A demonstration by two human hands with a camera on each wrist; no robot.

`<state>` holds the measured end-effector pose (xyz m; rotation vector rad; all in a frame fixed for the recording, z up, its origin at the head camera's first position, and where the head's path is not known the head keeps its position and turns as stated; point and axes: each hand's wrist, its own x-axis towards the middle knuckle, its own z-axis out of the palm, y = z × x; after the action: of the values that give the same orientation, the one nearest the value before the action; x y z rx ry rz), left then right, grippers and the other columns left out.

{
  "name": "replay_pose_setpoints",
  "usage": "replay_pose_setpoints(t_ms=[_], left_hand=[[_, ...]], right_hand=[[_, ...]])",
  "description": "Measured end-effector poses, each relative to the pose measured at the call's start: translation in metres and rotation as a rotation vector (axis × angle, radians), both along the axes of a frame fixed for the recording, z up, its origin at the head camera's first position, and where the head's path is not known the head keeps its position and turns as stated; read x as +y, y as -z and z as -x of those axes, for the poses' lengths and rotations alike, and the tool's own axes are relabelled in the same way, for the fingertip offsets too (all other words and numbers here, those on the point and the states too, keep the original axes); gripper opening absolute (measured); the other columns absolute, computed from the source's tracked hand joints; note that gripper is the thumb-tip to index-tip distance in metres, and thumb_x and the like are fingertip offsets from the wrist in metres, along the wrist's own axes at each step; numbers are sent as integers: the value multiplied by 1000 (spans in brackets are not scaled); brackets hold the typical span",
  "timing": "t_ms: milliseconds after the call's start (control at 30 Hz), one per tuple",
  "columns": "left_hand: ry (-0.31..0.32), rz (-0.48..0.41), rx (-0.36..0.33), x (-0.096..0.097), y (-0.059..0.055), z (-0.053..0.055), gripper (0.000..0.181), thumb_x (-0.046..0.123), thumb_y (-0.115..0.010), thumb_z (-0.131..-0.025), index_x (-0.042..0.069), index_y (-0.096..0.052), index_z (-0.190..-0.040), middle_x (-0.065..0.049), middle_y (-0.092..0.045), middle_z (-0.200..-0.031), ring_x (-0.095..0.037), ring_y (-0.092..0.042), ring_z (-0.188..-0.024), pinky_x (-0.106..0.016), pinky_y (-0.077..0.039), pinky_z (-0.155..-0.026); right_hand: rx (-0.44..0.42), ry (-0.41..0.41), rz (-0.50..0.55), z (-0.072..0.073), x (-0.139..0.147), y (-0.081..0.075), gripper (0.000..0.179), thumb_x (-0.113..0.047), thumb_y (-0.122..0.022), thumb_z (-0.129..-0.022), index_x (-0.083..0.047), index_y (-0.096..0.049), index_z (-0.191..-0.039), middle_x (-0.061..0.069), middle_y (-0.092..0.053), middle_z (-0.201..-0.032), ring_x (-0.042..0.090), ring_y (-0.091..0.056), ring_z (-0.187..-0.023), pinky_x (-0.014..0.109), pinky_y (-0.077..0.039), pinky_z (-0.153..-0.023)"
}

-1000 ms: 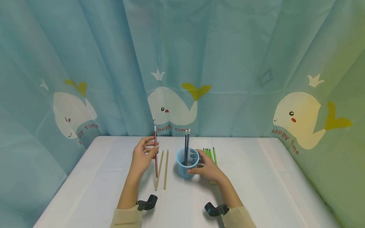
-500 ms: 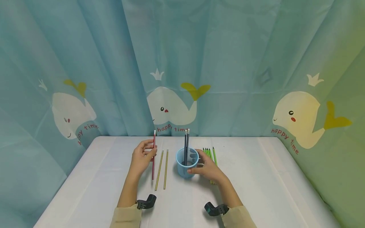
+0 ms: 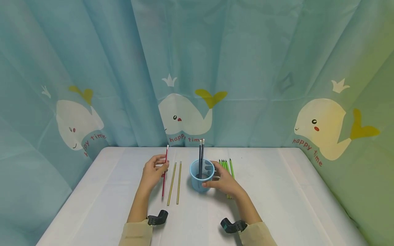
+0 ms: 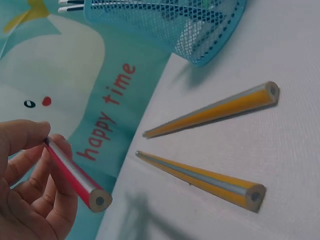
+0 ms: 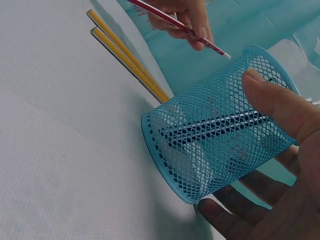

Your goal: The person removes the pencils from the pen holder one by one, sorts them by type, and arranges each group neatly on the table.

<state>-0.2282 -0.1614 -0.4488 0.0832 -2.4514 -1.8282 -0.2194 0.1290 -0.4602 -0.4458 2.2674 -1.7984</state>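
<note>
A red pencil [image 3: 164,186] is pinched between the thumb and fingers of my left hand [image 3: 153,172]. It slants a little, eraser end up, to the left of two yellow pencils [image 3: 172,184] lying on the table. In the left wrist view the flat end of the red pencil [image 4: 82,180] points toward the camera. My right hand [image 3: 226,184] grips a light blue mesh pencil cup [image 5: 210,130] from its right side, thumb in front. Two dark pencils [image 3: 201,153] stand in the cup, leaning slightly, eraser ends up.
Several green pencils [image 3: 232,169] lie right of the cup, partly hidden behind my right hand. A white-covered table [image 3: 286,205] bears everything. Behind its far edge hangs a blue-green curtain [image 3: 258,68] with whale prints.
My left hand has come down slightly with the red pencil. The pencil's lower end has swung left, away from the yellow pencils, so it tilts more. The right hand and cup stay put.
</note>
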Motion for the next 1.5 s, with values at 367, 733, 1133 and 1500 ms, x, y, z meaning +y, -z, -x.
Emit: replay_pose_setpoints(t_ms=[367, 733, 1133, 1500], left_hand=[[-10, 78, -14, -3, 15, 5, 37, 11, -65, -96, 5, -58, -132, -18, -65, -115, -23, -69, -84, -25, -56, -66], [-30, 150, -72, -3, 23, 7, 37, 13, -66, -94, 5, -59, -130, -15, -66, -112, -16, -67, -84, -25, -54, -68], [-19, 170, -92, -6, 26, 4, 39, 8, -67, -92, 4, -60, -130, -16, -66, -112, -16, -66, -79, -26, -55, -66], [-43, 233, -105, -6, 32, 3, 43, 7, -74, -87, 5, -61, -128, -13, -69, -110, -20, -66, -86, -26, -54, -69]], right_hand=[[22, -23, 12, 7, 4, 14, 84, -13, -86, -75, -11, -44, -147, 14, -53, -141, 39, -53, -127, 58, -45, -107], [24, -26, 11, 6, 4, 15, 83, -14, -86, -75, -12, -44, -146, 13, -53, -142, 40, -52, -129, 59, -43, -108], [25, -23, 18, 6, 3, 13, 85, -11, -86, -75, -8, -42, -148, 17, -51, -143, 42, -52, -128, 59, -45, -106], [21, -30, 16, 7, 4, 11, 84, -13, -87, -75, -9, -43, -147, 15, -52, -143, 40, -52, -128, 57, -45, -107]])
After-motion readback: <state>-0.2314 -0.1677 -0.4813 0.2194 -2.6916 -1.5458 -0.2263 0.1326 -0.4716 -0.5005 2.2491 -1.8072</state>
